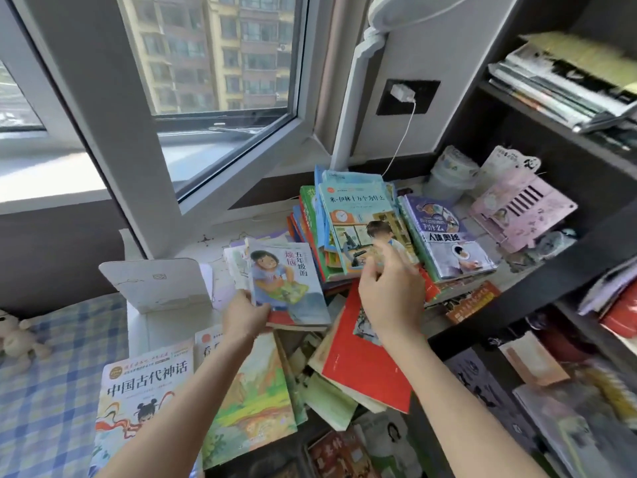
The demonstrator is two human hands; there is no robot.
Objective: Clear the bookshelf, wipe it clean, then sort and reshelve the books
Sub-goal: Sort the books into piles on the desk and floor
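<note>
Currently sorting, by judgement: left hand (244,315) is gripping a book (289,281) over the desk (213,232) piles; right hand (389,291) is reaching onto the stack (358,219), its fingers' hold unreadable. Shelf (482,63) is holding items; wiping unconfirmed, reshelving pending.

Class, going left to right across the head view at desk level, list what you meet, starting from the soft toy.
In order: soft toy → white box flap → left hand gripping the girl-cover book → right hand → purple book → pink rack.
</note>
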